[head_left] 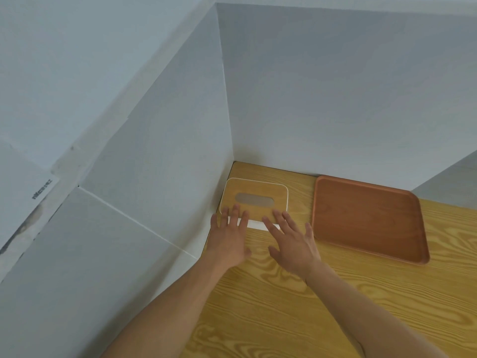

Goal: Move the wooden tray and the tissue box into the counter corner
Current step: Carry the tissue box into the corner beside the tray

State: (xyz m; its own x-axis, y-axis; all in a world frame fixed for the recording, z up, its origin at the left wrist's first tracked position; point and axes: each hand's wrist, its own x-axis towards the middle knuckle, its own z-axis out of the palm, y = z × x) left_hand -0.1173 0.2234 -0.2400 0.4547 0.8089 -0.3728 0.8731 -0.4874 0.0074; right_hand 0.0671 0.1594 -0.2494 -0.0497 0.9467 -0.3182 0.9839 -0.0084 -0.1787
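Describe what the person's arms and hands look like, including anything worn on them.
Both forearms are bare as far as the picture shows: no sleeves, gloves, watch or bracelet in view. The left hand and the right hand carry no visible rings, and all their fingers show. Fingernails are too small to judge. The upper arms lie outside the picture, so any sleeve higher up cannot be told.

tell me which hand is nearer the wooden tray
Right. The right hand lies open just left of the wooden tray, fingertips on the tissue box. The left hand is farther off, at the box's left side.
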